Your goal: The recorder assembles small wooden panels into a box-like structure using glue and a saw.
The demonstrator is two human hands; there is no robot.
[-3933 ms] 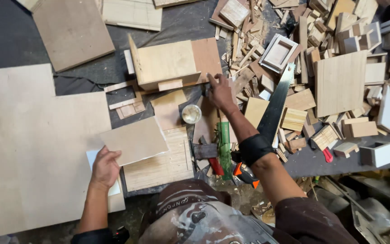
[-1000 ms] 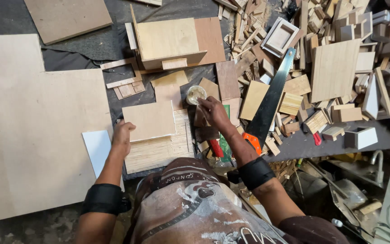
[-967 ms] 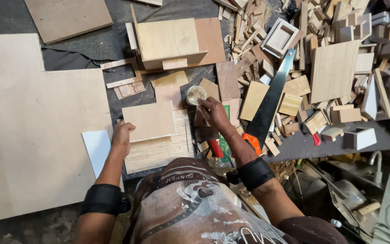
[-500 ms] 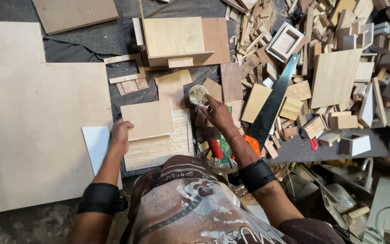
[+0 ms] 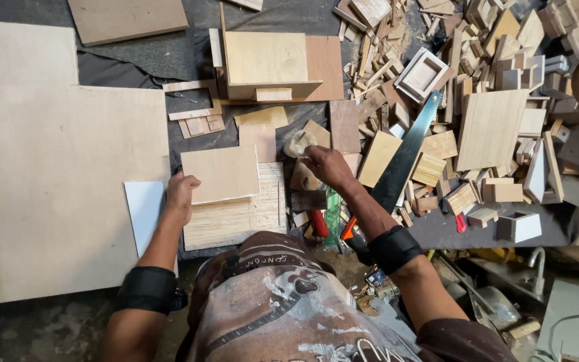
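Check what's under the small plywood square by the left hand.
The small plywood square lies on a slatted wood panel, whose lower and right parts show. The left hand touches its edge. Beneath the panel is hidden.
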